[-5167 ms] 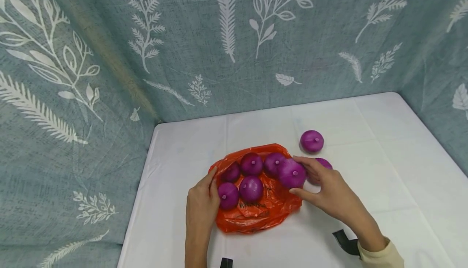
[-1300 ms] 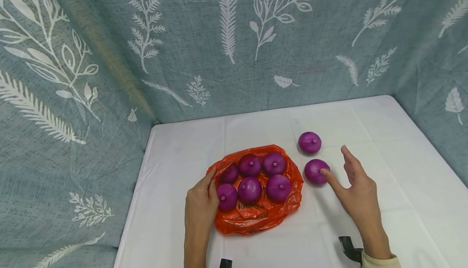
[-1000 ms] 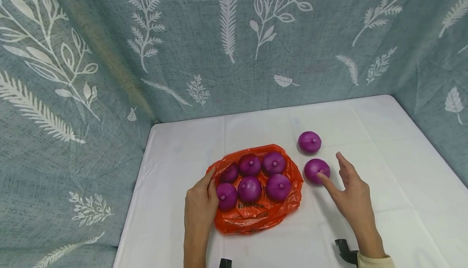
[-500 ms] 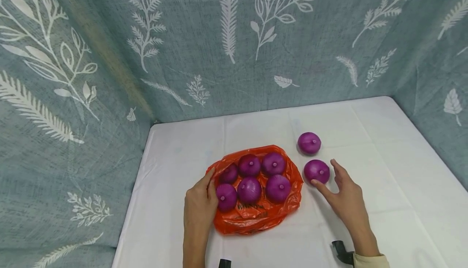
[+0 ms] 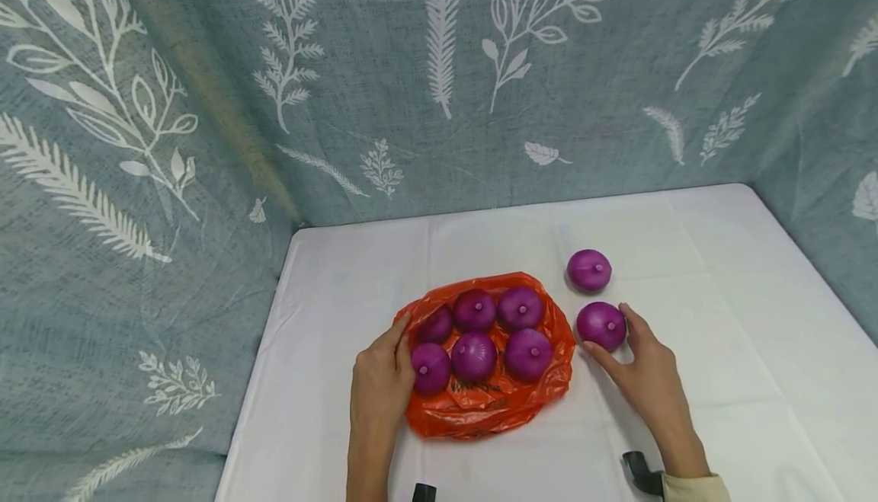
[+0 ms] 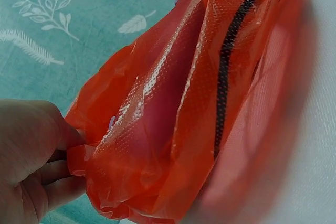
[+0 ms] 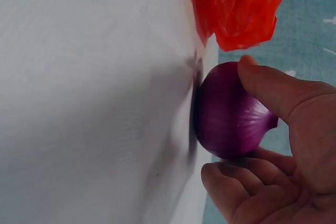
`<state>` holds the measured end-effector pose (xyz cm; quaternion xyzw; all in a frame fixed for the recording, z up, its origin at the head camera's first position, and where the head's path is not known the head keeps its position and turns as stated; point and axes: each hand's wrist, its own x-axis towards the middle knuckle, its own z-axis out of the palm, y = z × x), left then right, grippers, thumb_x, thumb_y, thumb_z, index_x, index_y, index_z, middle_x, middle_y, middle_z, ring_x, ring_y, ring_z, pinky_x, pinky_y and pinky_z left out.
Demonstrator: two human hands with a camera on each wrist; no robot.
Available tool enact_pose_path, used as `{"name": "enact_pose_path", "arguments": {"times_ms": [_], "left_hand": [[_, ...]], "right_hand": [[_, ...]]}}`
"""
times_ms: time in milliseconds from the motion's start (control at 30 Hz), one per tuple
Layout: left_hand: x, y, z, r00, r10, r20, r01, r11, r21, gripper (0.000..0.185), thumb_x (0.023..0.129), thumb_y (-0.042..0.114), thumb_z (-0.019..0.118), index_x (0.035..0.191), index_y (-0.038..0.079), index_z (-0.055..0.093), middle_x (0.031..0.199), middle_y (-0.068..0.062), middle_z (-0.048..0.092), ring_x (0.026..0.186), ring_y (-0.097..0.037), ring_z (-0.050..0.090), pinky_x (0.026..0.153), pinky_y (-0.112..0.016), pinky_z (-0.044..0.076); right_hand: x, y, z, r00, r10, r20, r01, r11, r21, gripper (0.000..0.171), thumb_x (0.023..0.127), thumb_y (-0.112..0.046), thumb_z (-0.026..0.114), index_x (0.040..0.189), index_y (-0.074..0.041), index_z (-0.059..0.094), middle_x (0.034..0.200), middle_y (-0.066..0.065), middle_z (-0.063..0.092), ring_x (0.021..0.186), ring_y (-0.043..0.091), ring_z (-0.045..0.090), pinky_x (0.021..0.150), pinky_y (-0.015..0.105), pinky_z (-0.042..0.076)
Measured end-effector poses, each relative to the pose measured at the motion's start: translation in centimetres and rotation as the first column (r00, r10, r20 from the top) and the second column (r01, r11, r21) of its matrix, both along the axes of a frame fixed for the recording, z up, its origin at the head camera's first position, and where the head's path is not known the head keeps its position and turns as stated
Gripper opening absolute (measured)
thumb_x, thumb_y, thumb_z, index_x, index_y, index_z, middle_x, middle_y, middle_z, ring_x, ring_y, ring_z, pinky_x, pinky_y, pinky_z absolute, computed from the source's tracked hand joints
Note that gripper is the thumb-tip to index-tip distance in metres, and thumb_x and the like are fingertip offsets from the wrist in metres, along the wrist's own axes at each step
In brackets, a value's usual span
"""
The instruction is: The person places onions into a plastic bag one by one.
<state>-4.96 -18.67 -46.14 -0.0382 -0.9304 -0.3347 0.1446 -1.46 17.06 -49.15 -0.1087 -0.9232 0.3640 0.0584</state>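
Note:
A red-orange plastic bag (image 5: 473, 418) lies with its mouth spread, and several purple onions (image 5: 474, 356) sit inside it. My left hand (image 5: 384, 380) pinches the bag's left rim, its thumb and fingers on the plastic in the left wrist view, where the bag (image 6: 152, 145) fills the middle. To the right of the bag, my right hand (image 5: 645, 372) has its thumb and fingers round a loose purple onion (image 5: 601, 326) that rests on the table. From the right wrist, this onion (image 7: 231, 111) shows between the thumb and the curled fingers.
Another loose onion (image 5: 589, 271) lies just behind the one at my right hand. A white cloth covers the table (image 5: 720, 296). Blue-grey curtains (image 5: 439, 159) with white leaf prints stand behind and at both sides.
My right hand set an onion in the bag, let it go, then came in from the right and closed round the nearer loose onion. The left hand stays on the bag's rim.

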Motion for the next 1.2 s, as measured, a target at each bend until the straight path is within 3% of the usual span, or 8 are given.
{"name": "enact_pose_path", "arguments": {"times_ms": [267, 500, 900, 1100, 1200], "left_hand": [[0.1, 0.1, 0.0, 1.000, 0.006, 0.010, -0.006, 1.000, -0.015, 0.037, 0.103, 0.005, 0.064, 0.140, 0.005, 0.069, 0.124, -0.019, 0.076, 0.086, -0.026, 0.072, 0.074, -0.037, 0.061], [0.2, 0.0, 0.0, 1.000, 0.005, 0.009, -0.005, 1.000, -0.017, 0.037, 0.103, 0.004, 0.064, 0.139, 0.005, 0.070, 0.124, -0.019, 0.075, 0.083, -0.025, 0.070, 0.070, -0.035, 0.059], [0.3, -0.1, -0.2, 1.000, 0.005, -0.004, -0.005, 1.000, -0.008, 0.036, 0.103, 0.003, 0.064, 0.139, 0.005, 0.070, 0.125, -0.019, 0.075, 0.086, -0.026, 0.072, 0.076, -0.039, 0.063], [0.2, -0.2, -0.2, 1.000, 0.009, -0.006, -0.009, 1.000, -0.003, 0.037, 0.102, 0.004, 0.065, 0.139, 0.006, 0.070, 0.125, -0.019, 0.075, 0.100, -0.032, 0.077, 0.086, -0.045, 0.064], [0.2, -0.3, -0.2, 1.000, 0.008, -0.004, -0.008, 1.000, 0.000, 0.037, 0.103, 0.004, 0.065, 0.139, 0.007, 0.070, 0.125, -0.018, 0.075, 0.099, -0.031, 0.077, 0.086, -0.045, 0.064]], "right_hand": [[-0.4, -0.1, 0.3, 1.000, 0.030, -0.001, -0.030, 1.000, -0.004, 0.093, 0.093, -0.039, 0.083, 0.159, 0.006, 0.036, 0.150, 0.037, 0.049, 0.135, 0.056, 0.052, 0.106, 0.067, 0.047], [-0.4, -0.1, 0.2, 1.000, 0.009, -0.007, -0.010, 0.999, -0.048, 0.089, 0.092, -0.038, 0.084, 0.156, 0.006, 0.039, 0.150, 0.036, 0.050, 0.137, 0.053, 0.052, 0.108, 0.065, 0.046], [-0.2, 0.1, 0.1, 0.996, -0.082, 0.027, 0.084, 0.993, -0.084, 0.096, 0.085, -0.053, 0.087, 0.152, 0.003, 0.046, 0.149, 0.031, 0.053, 0.135, 0.048, 0.055, 0.107, 0.061, 0.048], [-0.1, 0.2, 0.7, 0.995, -0.104, -0.002, 0.103, 0.990, -0.096, 0.095, 0.085, -0.050, 0.088, 0.153, 0.002, 0.047, 0.147, 0.031, 0.055, 0.133, 0.048, 0.058, 0.105, 0.058, 0.050], [0.0, 0.2, 1.2, 0.994, -0.100, -0.039, 0.096, 0.991, -0.092, 0.091, 0.085, -0.044, 0.089, 0.153, 0.001, 0.049, 0.147, 0.031, 0.056, 0.131, 0.048, 0.059, 0.102, 0.055, 0.051]]}}
